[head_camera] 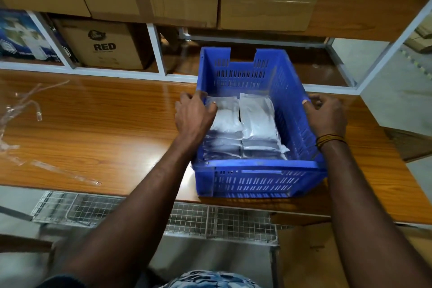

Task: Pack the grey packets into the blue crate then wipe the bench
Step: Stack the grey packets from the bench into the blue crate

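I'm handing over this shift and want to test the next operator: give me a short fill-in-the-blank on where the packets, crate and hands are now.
1. The grey packets lie inside the ____ crate.
2. The crate stands on the wooden ____.
3. The left hand grips the crate's left ____.
4. The box on the shelf behind reads ____.

Missing words: blue; bench; wall; RED

Glossy wood bench (93, 124), blue plastic crate (257, 177), shiny packets (257, 119).
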A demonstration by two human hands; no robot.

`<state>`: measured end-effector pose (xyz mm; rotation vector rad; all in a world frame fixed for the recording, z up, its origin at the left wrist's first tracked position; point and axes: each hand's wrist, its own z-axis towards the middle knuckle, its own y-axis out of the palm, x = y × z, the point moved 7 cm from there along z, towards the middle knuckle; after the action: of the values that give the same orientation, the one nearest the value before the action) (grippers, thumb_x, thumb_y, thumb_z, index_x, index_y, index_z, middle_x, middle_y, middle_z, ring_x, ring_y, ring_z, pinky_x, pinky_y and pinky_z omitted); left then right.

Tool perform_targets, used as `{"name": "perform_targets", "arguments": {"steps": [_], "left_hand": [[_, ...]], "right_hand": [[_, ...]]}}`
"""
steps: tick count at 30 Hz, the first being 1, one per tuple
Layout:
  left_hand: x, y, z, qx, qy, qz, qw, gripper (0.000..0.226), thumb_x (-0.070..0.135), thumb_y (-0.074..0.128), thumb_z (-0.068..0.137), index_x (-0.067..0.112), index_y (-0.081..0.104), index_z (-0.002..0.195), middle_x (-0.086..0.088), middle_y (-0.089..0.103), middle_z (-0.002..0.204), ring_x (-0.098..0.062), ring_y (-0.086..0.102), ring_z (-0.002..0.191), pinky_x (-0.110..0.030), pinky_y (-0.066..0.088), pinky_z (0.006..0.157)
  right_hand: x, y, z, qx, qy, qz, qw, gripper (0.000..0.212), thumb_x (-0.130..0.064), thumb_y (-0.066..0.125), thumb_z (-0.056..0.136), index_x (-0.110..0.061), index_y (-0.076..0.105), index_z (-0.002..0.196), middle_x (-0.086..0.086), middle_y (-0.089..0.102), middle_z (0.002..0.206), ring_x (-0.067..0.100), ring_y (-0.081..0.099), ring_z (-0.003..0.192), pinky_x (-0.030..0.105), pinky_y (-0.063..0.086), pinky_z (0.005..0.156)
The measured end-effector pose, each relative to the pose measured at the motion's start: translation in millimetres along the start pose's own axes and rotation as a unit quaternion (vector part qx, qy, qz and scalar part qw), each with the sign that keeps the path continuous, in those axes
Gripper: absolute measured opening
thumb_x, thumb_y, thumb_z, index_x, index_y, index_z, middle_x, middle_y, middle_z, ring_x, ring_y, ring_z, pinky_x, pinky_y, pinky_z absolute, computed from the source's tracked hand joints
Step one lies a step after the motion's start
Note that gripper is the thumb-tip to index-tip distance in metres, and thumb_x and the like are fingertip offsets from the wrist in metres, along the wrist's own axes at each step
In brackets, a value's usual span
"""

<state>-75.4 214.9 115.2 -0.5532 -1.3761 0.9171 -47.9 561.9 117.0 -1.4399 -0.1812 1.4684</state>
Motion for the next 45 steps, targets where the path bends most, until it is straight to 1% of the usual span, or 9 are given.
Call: {"name": "perform_targets", "arguments": {"steps": [6, 11, 21, 28, 32, 35, 40, 42, 45], "left_hand": [[1, 11, 5, -0.03, -0.011, 0.012, 0.999, 0.049, 0.045, 0.059, 0.089, 0.024, 0.055, 0.134, -0.013, 0.044, 0.131, -0.032, 0.05, 0.113, -0.044, 0.05, 0.091], [4, 13, 12, -0.047, -0.015, 0.006, 0.999, 0.045, 0.043, 0.058, 0.091, 0.022, 0.058, 0.13, -0.011, 0.044, 0.132, -0.028, 0.057, 0.104, -0.035, 0.048, 0.081], [4, 3, 19, -0.01, -0.019, -0.009, 1.0, 0.035, 0.037, 0.059, 0.095, 0.023, 0.062, 0.126, -0.007, 0.051, 0.132, -0.011, 0.046, 0.09, -0.022, 0.034, 0.065], [4, 9, 19, -0.019, -0.008, -0.027, 0.999, 0.032, 0.037, 0.06, 0.094, 0.025, 0.062, 0.124, -0.007, 0.049, 0.129, -0.012, 0.054, 0.082, -0.015, 0.029, 0.05], [-5, 6, 20, -0.012, 0.009, -0.036, 0.999, 0.025, 0.043, 0.057, 0.09, 0.035, 0.063, 0.113, 0.0, 0.061, 0.115, -0.014, 0.062, 0.076, -0.023, 0.044, 0.057], [-11, -2, 19, 0.0, 0.005, -0.063, 0.998, 0.021, 0.038, 0.058, 0.086, 0.034, 0.068, 0.104, 0.0, 0.07, 0.098, -0.02, 0.064, 0.08, -0.029, 0.043, 0.064], [-20, -19, 4, -0.001, 0.008, -0.124, 0.992, 0.02, 0.026, 0.062, 0.088, 0.022, 0.075, 0.104, 0.001, 0.067, 0.075, -0.005, 0.052, 0.05, -0.013, 0.032, 0.041], [-28, -23, -2, -0.008, 0.027, -0.136, 0.99, 0.021, 0.028, 0.064, 0.088, 0.024, 0.075, 0.105, -0.003, 0.07, 0.089, -0.007, 0.055, 0.055, -0.012, 0.033, 0.045], [-39, -34, -11, -0.027, 0.056, -0.159, 0.985, 0.021, 0.026, 0.065, 0.088, 0.024, 0.075, 0.106, -0.003, 0.069, 0.112, -0.012, 0.061, 0.087, -0.007, 0.035, 0.061]], "right_hand": [[2, 11, 10, -0.06, -0.026, -0.005, 0.998, 0.043, -0.042, 0.064, 0.085, -0.015, 0.068, 0.117, 0.016, 0.068, 0.112, 0.032, 0.063, 0.101, 0.034, 0.052, 0.086], [3, 25, 16, -0.115, -0.04, 0.014, 0.992, 0.041, -0.033, 0.068, 0.091, -0.012, 0.064, 0.126, 0.013, 0.062, 0.132, 0.028, 0.058, 0.119, 0.034, 0.046, 0.094], [-4, 32, 25, -0.124, -0.041, 0.048, 0.99, 0.042, -0.033, 0.07, 0.089, -0.01, 0.067, 0.124, 0.013, 0.062, 0.132, 0.028, 0.056, 0.124, 0.037, 0.045, 0.101], [-4, 28, 15, -0.102, -0.044, 0.071, 0.991, 0.043, -0.029, 0.071, 0.088, -0.009, 0.066, 0.125, 0.013, 0.064, 0.13, 0.026, 0.059, 0.121, 0.03, 0.045, 0.097], [-6, 22, -1, -0.078, -0.059, 0.07, 0.993, 0.039, -0.024, 0.071, 0.088, -0.007, 0.067, 0.123, 0.013, 0.066, 0.126, 0.025, 0.061, 0.117, 0.028, 0.046, 0.096], [-4, 16, -17, -0.049, -0.062, 0.062, 0.995, 0.037, -0.023, 0.073, 0.086, -0.007, 0.07, 0.119, 0.015, 0.068, 0.12, 0.027, 0.062, 0.113, 0.029, 0.046, 0.094], [-8, 1, -59, -0.016, -0.038, 0.056, 0.998, 0.033, -0.021, 0.071, 0.088, -0.007, 0.07, 0.118, 0.016, 0.061, 0.123, 0.027, 0.057, 0.115, 0.028, 0.043, 0.096], [-12, -6, -80, -0.005, -0.022, 0.057, 0.998, 0.032, -0.019, 0.07, 0.089, -0.006, 0.07, 0.119, 0.016, 0.058, 0.125, 0.026, 0.056, 0.116, 0.025, 0.043, 0.093], [-18, -19, -114, 0.02, 0.003, 0.068, 0.997, 0.029, -0.017, 0.069, 0.09, -0.006, 0.071, 0.117, 0.016, 0.06, 0.123, 0.025, 0.059, 0.111, 0.02, 0.041, 0.089]]}}
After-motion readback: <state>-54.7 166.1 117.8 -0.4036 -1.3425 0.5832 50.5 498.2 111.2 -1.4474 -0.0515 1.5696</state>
